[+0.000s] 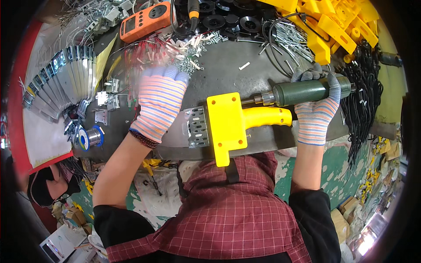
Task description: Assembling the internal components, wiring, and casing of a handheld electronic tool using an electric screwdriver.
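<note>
Gripping a green power screwdriver (307, 90) in the right hand (316, 115), its bit meets the yellow housing (226, 125) at centre; left hand (158, 103) lifted open, blurred, holding nothing; fastening judged underway.

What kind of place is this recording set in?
Probably a small assembly workshop: a bench strewn with screws, stacked yellow plastic housings, and a powered screwdriver in the right hand.

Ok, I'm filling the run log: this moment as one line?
left hand: over small parts, holds nothing seen | right hand: grips green driver | driver tip at yellow part | metal plate on part
</note>
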### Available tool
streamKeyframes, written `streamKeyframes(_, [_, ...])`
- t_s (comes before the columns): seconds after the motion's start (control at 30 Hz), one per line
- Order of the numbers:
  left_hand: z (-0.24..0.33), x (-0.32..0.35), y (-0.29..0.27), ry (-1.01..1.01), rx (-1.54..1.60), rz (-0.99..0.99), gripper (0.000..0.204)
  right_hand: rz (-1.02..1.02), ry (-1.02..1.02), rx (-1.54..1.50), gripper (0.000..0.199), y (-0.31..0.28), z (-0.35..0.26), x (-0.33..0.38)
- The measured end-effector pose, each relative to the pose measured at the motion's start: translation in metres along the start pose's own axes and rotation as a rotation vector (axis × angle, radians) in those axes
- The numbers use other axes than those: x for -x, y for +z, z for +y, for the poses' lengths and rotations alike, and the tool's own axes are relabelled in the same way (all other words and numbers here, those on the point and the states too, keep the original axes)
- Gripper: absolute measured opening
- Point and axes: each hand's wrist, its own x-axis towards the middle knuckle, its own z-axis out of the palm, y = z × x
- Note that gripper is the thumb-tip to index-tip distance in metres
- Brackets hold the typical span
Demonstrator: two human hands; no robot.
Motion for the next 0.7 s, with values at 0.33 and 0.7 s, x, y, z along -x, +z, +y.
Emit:
streamKeyframes(0.33, [0.027, -0.041, -0.024, -0.136, -0.155, -0.294, 0.018, 0.022, 0.012, -0.019, 0.024, 0.002, -0.001, 0.000])
streamKeyframes(0.7, [0.024, 0.014, -0.033, -0.251, 0.558, 0.038, 0.014, 0.008, 0.012, -0.002, 0.023, -0.001, -0.003, 0.001])
